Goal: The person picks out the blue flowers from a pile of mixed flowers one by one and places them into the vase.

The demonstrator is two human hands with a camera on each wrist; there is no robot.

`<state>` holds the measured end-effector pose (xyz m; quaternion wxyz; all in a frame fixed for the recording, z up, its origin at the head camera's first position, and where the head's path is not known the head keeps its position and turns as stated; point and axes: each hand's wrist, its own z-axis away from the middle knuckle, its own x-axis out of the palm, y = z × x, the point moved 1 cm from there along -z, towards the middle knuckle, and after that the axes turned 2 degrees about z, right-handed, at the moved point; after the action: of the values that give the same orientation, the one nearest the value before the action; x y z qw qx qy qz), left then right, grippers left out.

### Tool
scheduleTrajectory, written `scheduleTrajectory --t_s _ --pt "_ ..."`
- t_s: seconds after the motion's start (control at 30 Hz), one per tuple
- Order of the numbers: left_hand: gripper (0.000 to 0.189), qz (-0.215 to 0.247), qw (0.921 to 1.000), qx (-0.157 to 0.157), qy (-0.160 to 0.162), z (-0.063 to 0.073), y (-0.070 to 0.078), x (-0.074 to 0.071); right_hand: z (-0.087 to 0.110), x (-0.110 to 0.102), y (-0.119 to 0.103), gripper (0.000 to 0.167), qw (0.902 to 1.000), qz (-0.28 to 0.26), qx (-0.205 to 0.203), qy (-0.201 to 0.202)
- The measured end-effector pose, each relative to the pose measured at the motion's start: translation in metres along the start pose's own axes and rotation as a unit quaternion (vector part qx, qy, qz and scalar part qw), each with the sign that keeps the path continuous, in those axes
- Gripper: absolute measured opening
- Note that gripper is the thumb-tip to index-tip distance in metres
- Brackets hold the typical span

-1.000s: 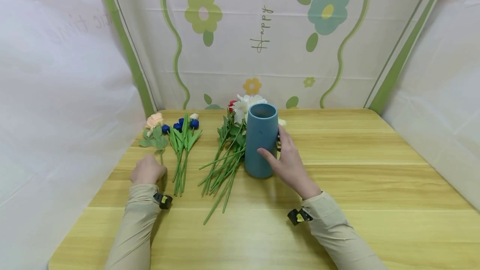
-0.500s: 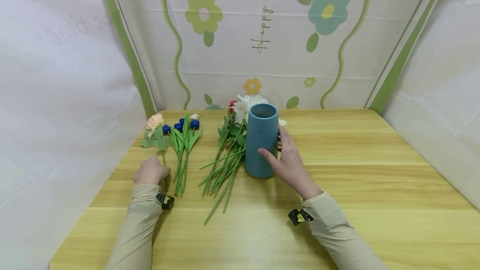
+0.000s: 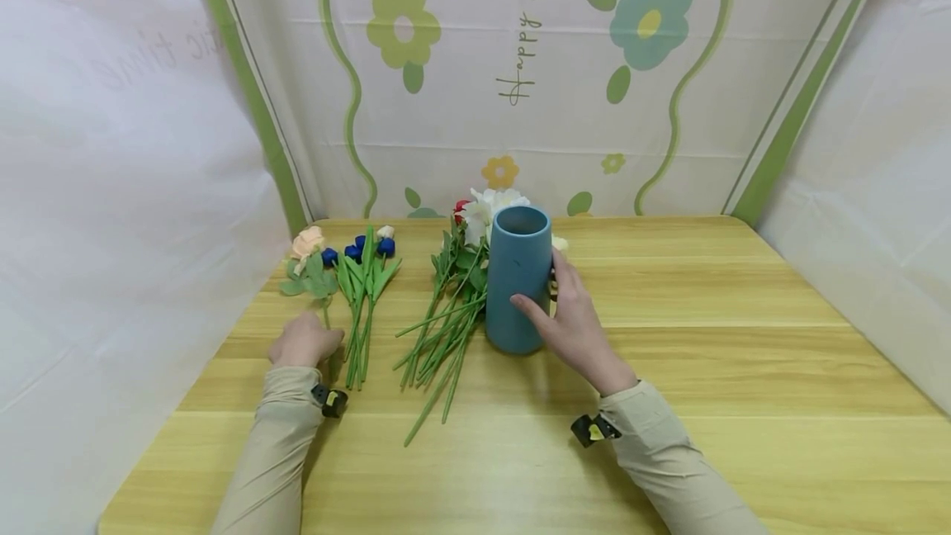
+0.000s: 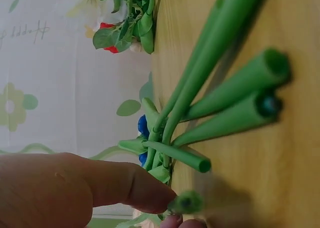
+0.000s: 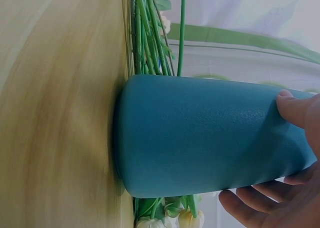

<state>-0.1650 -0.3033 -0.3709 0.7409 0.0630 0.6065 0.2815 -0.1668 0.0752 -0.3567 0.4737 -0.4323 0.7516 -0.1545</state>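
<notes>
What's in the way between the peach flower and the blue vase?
Blue tulips, then a leafy bunch, lie between the peach flower and the vase. Nothing visible covers the vase's opening.

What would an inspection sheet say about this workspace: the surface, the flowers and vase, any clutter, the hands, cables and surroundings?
Surface: wood-grain table.
Vase: blue vase, upright; no stems show at its mouth.
Flowers: peach flower at far left; blue-and-white bunch beside it; larger bunch with red and white blooms, partly hidden behind the vase.
Clutter: nothing seen beyond the flowers and vase.
Left hand: pinches the peach flower's stem.
Right hand: holds the vase's side, thumb at the front.
Wrists: a black device on each.
Cables: nothing seen.
Surroundings: flower-printed fabric behind, pale fabric at both sides.
</notes>
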Motion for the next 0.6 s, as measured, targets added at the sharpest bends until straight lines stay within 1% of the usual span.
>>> scheduleTrajectory --t_s 0.13,0.37,0.5,0.6 --pt "0.042 0.005 1.0 0.007 -0.003 0.0012 0.0014 -0.0001 0.0 0.0002 0.0002 0.089 1.0 0.001 0.0 0.0" --pt "0.041 0.019 0.9994 0.016 0.026 0.0018 0.0031 0.0017 0.0002 0.0002 0.0004 0.089 1.0 0.001 0.0 0.0" --pt "0.037 0.026 0.999 0.017 0.031 0.0026 0.0039 0.0007 0.0003 -0.0002 0.0 0.089 1.0 0.002 0.002 0.0" --pt "0.034 0.028 0.999 0.018 0.029 0.0031 0.0043 -0.0002 0.0004 -0.0006 -0.0005 0.089 1.0 0.003 0.002 0.001"
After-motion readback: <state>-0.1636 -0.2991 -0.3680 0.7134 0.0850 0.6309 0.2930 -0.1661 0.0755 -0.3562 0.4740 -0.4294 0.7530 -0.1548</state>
